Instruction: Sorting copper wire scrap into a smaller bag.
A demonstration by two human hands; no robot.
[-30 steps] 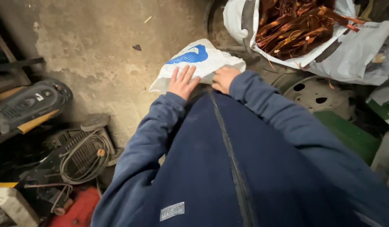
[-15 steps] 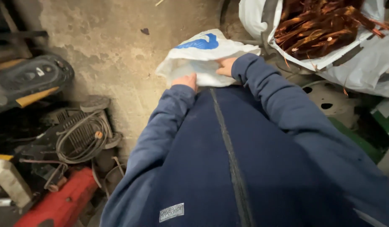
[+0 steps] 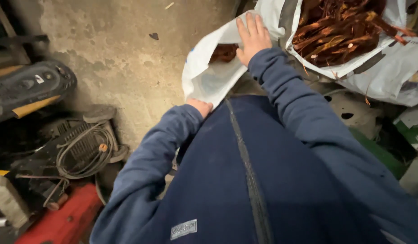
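The white plastic bag (image 3: 209, 74) hangs open between both hands, at about 12 o'clock from the person's chest. The left hand (image 3: 200, 107) grips the bag's lower edge at 7 o'clock, its fingers hidden in the plastic. The right hand (image 3: 251, 37) lies flat, fingers spread, on the upper rim at 2 o'clock. Copper scrap (image 3: 224, 52) shows dimly inside; a larger sack of copper scrap (image 3: 340, 31) sits just beside, at 3 o'clock.

A thin, crinkled white plastic bag (image 3: 209, 77) looks slightly glossy; beside it, shiny reddish copper scrap (image 3: 340, 27) fills a woven white sack (image 3: 389, 72); under it, rough, matt grey concrete floor (image 3: 123, 58).
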